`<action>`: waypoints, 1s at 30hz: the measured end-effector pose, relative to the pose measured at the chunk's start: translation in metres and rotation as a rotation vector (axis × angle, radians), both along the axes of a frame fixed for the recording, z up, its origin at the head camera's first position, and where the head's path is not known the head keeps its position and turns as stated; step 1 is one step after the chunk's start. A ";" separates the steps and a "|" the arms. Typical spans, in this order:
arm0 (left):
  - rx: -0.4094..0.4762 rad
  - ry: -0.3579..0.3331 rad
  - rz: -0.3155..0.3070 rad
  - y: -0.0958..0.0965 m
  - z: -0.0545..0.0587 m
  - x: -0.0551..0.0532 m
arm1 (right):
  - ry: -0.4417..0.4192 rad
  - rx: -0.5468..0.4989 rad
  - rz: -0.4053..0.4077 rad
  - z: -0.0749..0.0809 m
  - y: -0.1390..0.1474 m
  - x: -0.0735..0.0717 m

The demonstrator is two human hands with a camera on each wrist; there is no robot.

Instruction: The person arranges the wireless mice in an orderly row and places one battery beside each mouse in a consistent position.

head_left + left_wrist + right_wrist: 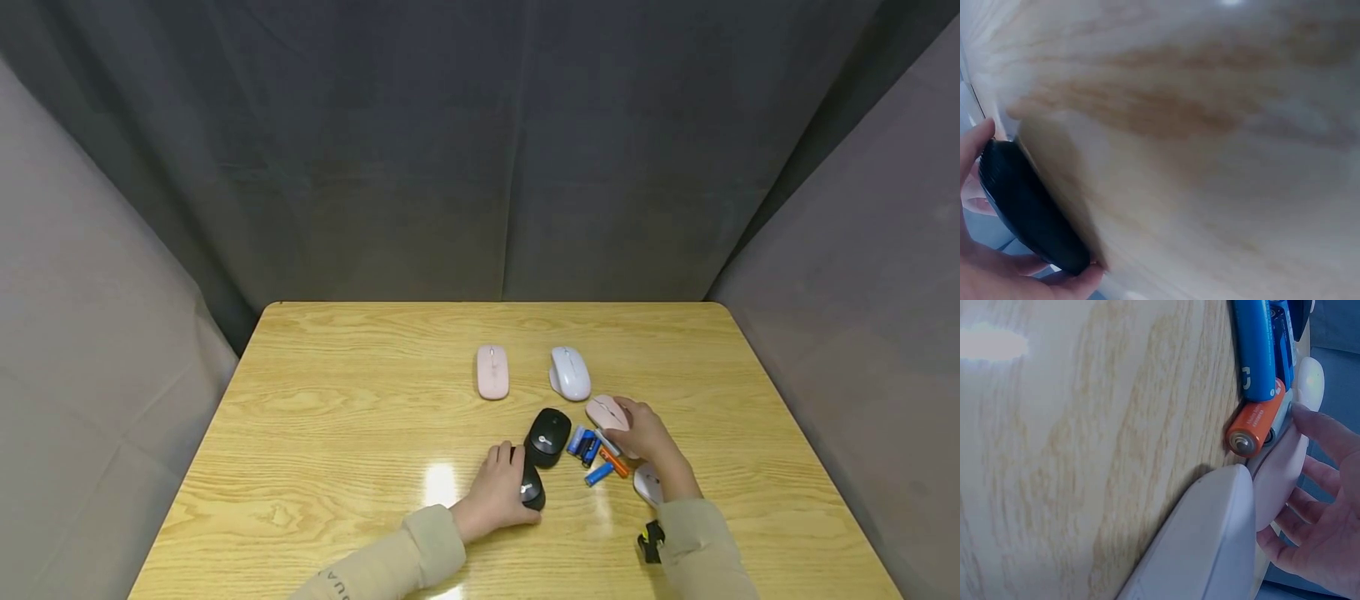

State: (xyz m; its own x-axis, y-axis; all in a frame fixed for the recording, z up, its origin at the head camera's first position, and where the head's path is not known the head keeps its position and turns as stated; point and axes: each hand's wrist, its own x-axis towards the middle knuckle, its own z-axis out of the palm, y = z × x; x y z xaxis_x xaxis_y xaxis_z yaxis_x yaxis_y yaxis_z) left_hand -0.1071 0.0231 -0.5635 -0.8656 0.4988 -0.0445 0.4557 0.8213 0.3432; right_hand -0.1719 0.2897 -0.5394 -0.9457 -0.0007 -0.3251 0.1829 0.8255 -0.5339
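Observation:
My left hand grips a black computer mouse lying on the table, thumb at one end and fingers at the other, as the left wrist view shows. Just beyond it sits a second black mouse. A pink mouse is held by its sides in my right hand, whose thumb is right at a pale battery. Beside that mouse lie an orange battery and several blue batteries. A white mouse rests close below the right hand, partly hidden by the wrist in the head view.
Farther back on the wooden table are another pink mouse and a larger white mouse. A small black and yellow object lies by the right sleeve. Grey curtains surround the table's back and sides.

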 end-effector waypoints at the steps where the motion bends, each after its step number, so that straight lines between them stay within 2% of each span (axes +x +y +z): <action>1: 0.004 0.004 0.000 0.000 0.000 0.000 | -0.001 0.000 -0.001 0.001 0.000 0.000; 7: 0.015 0.008 0.005 -0.007 0.006 -0.005 | 0.004 -0.004 0.000 -0.001 0.000 0.000; 10: 0.020 0.009 0.007 -0.013 0.012 -0.013 | -0.002 -0.002 -0.007 -0.001 0.000 0.000; 12: 0.032 0.007 0.014 -0.020 0.018 -0.022 | -0.008 0.000 -0.014 -0.001 0.000 0.000; 16: 0.069 -0.002 0.037 -0.036 0.030 -0.048 | -0.016 -0.004 -0.019 -0.001 0.000 -0.001; 22: 0.110 -0.026 0.060 -0.065 0.042 -0.097 | -0.010 0.001 -0.010 -0.002 0.000 0.000; 26: 0.102 -0.063 0.062 -0.085 0.043 -0.127 | -0.013 0.000 -0.009 -0.003 0.001 0.000; 30: 0.086 -0.081 0.030 -0.104 0.042 -0.150 | -0.007 -0.004 -0.005 -0.002 0.002 -0.001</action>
State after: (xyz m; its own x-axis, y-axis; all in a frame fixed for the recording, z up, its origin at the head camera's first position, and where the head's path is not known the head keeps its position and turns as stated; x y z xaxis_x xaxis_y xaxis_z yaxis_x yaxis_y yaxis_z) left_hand -0.2573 -0.0809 -0.5212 -0.8753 0.4780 -0.0735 0.3994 0.8001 0.4475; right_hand -0.1725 0.2915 -0.5412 -0.9434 0.0024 -0.3316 0.1904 0.8228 -0.5355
